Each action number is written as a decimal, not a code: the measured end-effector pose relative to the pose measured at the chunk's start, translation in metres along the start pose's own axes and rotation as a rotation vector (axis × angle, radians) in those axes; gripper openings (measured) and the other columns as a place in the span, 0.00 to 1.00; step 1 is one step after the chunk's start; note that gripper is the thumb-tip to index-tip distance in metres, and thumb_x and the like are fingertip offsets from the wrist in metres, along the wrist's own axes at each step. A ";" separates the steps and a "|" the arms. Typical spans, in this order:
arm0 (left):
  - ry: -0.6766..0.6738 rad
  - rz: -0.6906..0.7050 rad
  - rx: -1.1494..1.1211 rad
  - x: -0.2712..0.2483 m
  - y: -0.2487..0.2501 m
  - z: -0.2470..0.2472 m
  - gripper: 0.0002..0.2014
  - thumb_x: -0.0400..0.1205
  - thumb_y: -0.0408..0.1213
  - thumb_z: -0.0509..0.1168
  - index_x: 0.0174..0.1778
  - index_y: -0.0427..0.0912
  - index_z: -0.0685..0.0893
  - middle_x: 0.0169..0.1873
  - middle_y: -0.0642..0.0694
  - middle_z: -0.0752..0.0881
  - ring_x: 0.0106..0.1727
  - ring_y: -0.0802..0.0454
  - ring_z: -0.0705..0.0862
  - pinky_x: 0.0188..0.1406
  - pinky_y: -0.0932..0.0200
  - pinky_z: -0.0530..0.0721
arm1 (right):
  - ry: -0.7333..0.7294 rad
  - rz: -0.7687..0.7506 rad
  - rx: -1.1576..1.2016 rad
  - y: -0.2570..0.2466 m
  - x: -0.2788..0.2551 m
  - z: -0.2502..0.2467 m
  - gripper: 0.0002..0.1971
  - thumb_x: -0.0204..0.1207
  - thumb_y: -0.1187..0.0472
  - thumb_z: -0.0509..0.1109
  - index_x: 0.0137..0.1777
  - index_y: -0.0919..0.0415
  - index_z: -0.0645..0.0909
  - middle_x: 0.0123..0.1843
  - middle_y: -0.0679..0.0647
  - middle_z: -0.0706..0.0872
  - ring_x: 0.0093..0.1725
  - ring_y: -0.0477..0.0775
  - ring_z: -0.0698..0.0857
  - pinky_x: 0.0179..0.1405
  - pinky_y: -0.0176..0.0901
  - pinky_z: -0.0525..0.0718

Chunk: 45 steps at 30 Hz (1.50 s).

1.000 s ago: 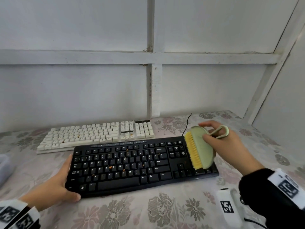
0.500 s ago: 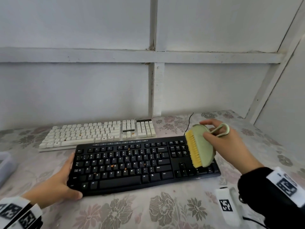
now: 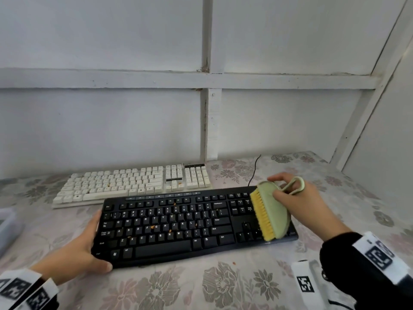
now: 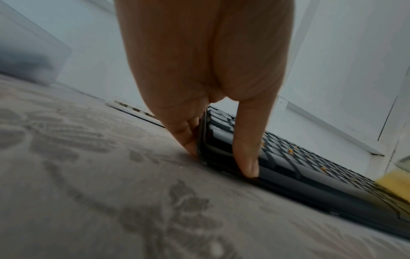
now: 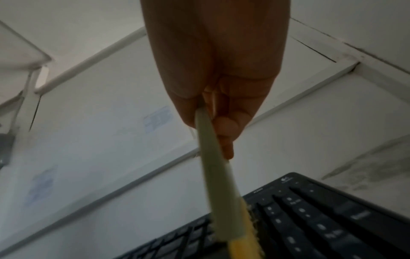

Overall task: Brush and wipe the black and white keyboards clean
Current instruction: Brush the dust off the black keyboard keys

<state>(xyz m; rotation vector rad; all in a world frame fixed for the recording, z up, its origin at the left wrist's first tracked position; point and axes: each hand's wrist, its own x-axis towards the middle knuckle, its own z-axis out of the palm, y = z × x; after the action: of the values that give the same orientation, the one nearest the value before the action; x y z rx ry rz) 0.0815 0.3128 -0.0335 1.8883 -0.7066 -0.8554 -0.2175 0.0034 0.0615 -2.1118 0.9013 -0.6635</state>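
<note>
The black keyboard (image 3: 196, 227) lies in front of me with orange crumbs (image 3: 153, 226) on its keys. My left hand (image 3: 93, 242) grips its left end, thumb on the front corner and fingers along the side edge. In the left wrist view the thumb (image 4: 246, 157) lies on the black keyboard (image 4: 288, 168). My right hand (image 3: 281, 189) holds a green brush (image 3: 274, 211) whose yellow bristles rest on the number pad at the right end. In the right wrist view the brush (image 5: 213, 157) stands over the black keyboard (image 5: 321, 219). The white keyboard (image 3: 134, 182) lies behind, by the wall.
A floral cloth (image 3: 201, 287) covers the table. A translucent box (image 3: 6, 227) sits at the left edge. A white device with a marker (image 3: 306, 283) lies at the front right. A thin black cable (image 3: 254, 171) runs behind the black keyboard. White walls close in behind and right.
The brush has slid a little toward me over the number pad. My left hand keeps its hold on the keyboard's left end, and the keyboards have not moved.
</note>
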 end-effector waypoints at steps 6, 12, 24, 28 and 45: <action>-0.001 0.015 -0.011 0.000 0.000 0.001 0.64 0.45 0.28 0.78 0.69 0.74 0.50 0.61 0.57 0.77 0.60 0.55 0.81 0.52 0.59 0.80 | -0.162 0.037 -0.084 0.000 -0.012 -0.008 0.11 0.73 0.67 0.68 0.44 0.49 0.84 0.34 0.50 0.80 0.31 0.49 0.76 0.28 0.38 0.72; -0.004 0.023 0.005 -0.001 0.000 -0.001 0.61 0.46 0.29 0.78 0.63 0.78 0.50 0.62 0.61 0.75 0.61 0.57 0.79 0.56 0.58 0.78 | 0.007 -0.080 0.099 -0.013 0.013 0.001 0.13 0.76 0.66 0.67 0.50 0.45 0.83 0.39 0.49 0.85 0.35 0.49 0.82 0.26 0.34 0.77; -0.002 0.020 -0.009 0.002 -0.005 -0.003 0.66 0.42 0.31 0.79 0.69 0.73 0.49 0.69 0.49 0.73 0.64 0.53 0.78 0.59 0.58 0.78 | -0.136 -0.045 -0.048 -0.004 -0.006 0.007 0.12 0.73 0.69 0.68 0.45 0.49 0.84 0.42 0.53 0.86 0.42 0.59 0.83 0.37 0.43 0.76; -0.005 0.022 -0.013 0.001 -0.004 -0.002 0.65 0.43 0.30 0.79 0.68 0.74 0.49 0.67 0.52 0.74 0.64 0.54 0.78 0.57 0.58 0.78 | 0.028 -0.081 0.084 -0.012 0.006 0.010 0.12 0.76 0.68 0.67 0.50 0.47 0.83 0.42 0.48 0.86 0.34 0.41 0.83 0.24 0.24 0.76; -0.018 -0.014 0.006 0.000 -0.002 -0.002 0.70 0.45 0.29 0.79 0.76 0.70 0.45 0.70 0.50 0.73 0.64 0.53 0.79 0.57 0.58 0.80 | -0.027 -0.057 0.017 -0.012 0.003 0.019 0.12 0.76 0.67 0.66 0.49 0.47 0.82 0.40 0.54 0.85 0.30 0.44 0.79 0.22 0.27 0.73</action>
<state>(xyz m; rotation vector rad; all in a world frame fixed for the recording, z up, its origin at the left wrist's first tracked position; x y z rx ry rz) 0.0834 0.3143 -0.0347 1.8955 -0.7082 -0.8807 -0.1981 0.0152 0.0605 -2.1335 0.8208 -0.6678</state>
